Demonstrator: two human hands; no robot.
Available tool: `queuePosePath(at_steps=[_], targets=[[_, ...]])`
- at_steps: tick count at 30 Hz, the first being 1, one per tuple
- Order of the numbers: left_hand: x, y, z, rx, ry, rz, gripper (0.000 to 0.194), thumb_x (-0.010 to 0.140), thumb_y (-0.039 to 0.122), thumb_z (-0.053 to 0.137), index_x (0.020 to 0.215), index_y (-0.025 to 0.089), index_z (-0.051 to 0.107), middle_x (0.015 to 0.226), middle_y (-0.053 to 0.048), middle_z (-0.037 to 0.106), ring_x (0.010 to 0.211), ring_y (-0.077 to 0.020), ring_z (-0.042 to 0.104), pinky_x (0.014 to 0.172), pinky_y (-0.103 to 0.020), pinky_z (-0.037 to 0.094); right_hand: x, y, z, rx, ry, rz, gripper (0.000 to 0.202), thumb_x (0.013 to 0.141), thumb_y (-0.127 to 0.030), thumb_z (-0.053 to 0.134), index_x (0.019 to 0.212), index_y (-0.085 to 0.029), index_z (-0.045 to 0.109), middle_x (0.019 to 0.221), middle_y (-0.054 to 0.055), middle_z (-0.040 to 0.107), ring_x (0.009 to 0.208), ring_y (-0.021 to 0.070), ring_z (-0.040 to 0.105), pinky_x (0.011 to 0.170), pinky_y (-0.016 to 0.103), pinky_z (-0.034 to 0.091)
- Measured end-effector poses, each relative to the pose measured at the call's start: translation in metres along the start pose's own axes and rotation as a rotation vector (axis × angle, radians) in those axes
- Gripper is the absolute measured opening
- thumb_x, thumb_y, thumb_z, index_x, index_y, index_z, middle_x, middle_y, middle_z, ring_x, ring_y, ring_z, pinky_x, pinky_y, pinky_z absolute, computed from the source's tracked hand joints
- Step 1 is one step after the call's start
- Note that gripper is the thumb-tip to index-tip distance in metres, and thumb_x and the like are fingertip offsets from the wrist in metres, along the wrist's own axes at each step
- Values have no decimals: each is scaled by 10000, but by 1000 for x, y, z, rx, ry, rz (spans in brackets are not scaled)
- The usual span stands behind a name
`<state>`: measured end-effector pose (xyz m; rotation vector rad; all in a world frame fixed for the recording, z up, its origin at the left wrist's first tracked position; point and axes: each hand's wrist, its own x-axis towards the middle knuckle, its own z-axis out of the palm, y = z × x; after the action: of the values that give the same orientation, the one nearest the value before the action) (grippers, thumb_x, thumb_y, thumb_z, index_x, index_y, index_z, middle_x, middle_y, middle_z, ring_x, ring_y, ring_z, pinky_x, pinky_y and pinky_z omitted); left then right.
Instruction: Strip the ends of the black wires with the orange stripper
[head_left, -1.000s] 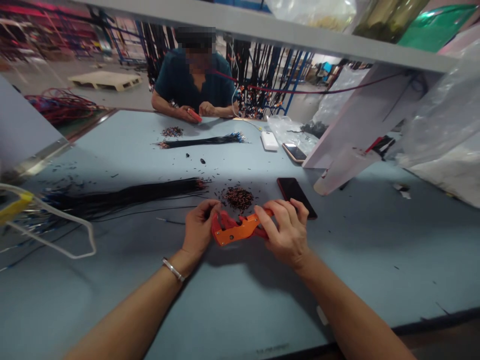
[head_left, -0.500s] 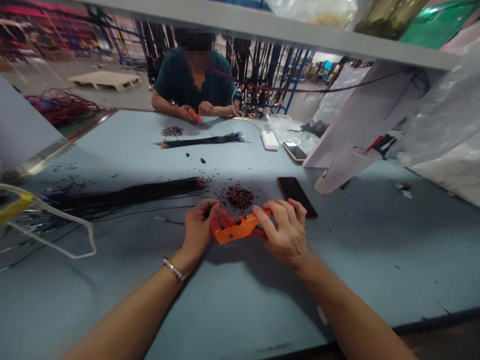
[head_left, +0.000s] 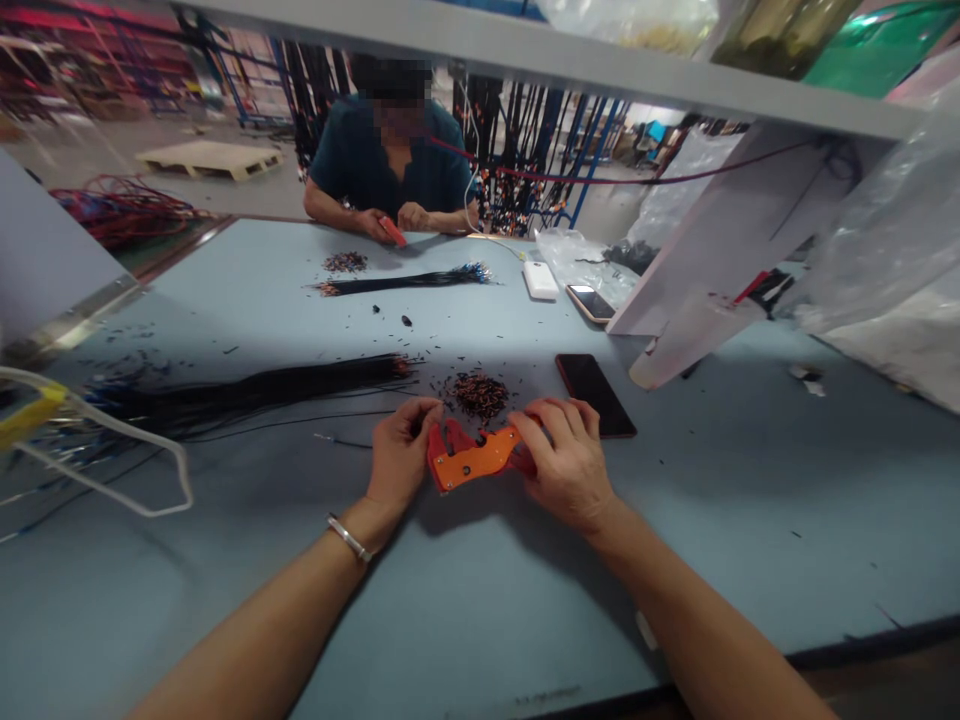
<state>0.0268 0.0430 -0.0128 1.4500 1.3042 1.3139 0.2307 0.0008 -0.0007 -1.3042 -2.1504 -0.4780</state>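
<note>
My right hand (head_left: 568, 460) is wrapped around the handles of an orange and red wire stripper (head_left: 474, 461), whose jaw end points left. My left hand (head_left: 403, 450) is closed in a pinch right at the jaw. A thin black wire (head_left: 349, 442) with a bare metal tip sticks out to the left of that hand; its other end is hidden by the fingers and the tool. Just beyond the stripper lies a pile of small black and copper-coloured offcuts (head_left: 480, 395). A long bundle of black wires (head_left: 277, 388) stretches across the table to the left.
A dark phone (head_left: 595, 395) lies beyond my right hand. Farther right, a plastic cup (head_left: 694, 340) leans by a panel. A white wire frame (head_left: 184, 480) stands at left. Across the table, a person (head_left: 394, 150) holds a red tool near a smaller wire bundle (head_left: 397, 283).
My right hand's fingers have closed tighter around the stripper's handles. The stripper's jaw end has shifted slightly right and down. My left hand stays nearly in place, pinching the wire.
</note>
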Motion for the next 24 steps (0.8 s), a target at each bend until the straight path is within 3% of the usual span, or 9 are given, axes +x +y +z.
queuePosePath(at_steps=[4, 7, 10, 14, 19, 24], targets=[[0, 0, 1, 17, 13, 59, 209, 818, 357, 578, 825, 171, 672, 745, -1, 657, 691, -137, 568, 652, -220, 444, 0, 0, 2, 178, -72, 166, 376, 710, -151, 598, 1086, -136, 606, 1024, 144, 628, 966, 299, 567, 853, 449, 426], [-1, 1, 1, 154, 4, 90, 222, 844, 350, 536, 852, 176, 672, 711, 4, 646, 646, -136, 549, 636, -227, 416, 4, 0, -2, 498, -185, 374, 382, 710, -188, 594, 1091, -157, 581, 999, 108, 647, 887, 250, 614, 788, 380, 479], [-1, 3, 0, 290, -4, 124, 213, 863, 309, 473, 861, 196, 654, 686, 11, 629, 608, -141, 531, 609, -238, 388, 9, -1, -12, 857, -378, 552, 325, 741, -245, 605, 1056, -170, 578, 914, 64, 659, 797, 212, 623, 721, 333, 492], [0, 3, -1, 318, -23, 126, 205, 872, 250, 412, 914, 213, 609, 670, 23, 594, 600, -147, 523, 616, -250, 390, 13, -3, -23, 1277, -556, 609, 181, 765, -276, 615, 911, -170, 595, 847, 47, 645, 751, 190, 611, 673, 305, 493], [1, 3, 1, 297, -20, 185, 138, 887, 264, 438, 861, 200, 558, 643, 37, 506, 581, -127, 457, 597, -231, 377, 10, -11, -24, 1691, -555, 868, 282, 735, -242, 619, 1004, -163, 587, 856, 68, 666, 778, 210, 657, 686, 333, 532], [-1, 6, 0, 228, 14, 282, 135, 887, 265, 480, 828, 193, 578, 749, 6, 563, 721, -138, 521, 698, -235, 410, 7, -13, -17, 1852, -598, 1026, 306, 712, -214, 609, 1010, -151, 581, 816, 67, 682, 719, 208, 683, 609, 314, 536]])
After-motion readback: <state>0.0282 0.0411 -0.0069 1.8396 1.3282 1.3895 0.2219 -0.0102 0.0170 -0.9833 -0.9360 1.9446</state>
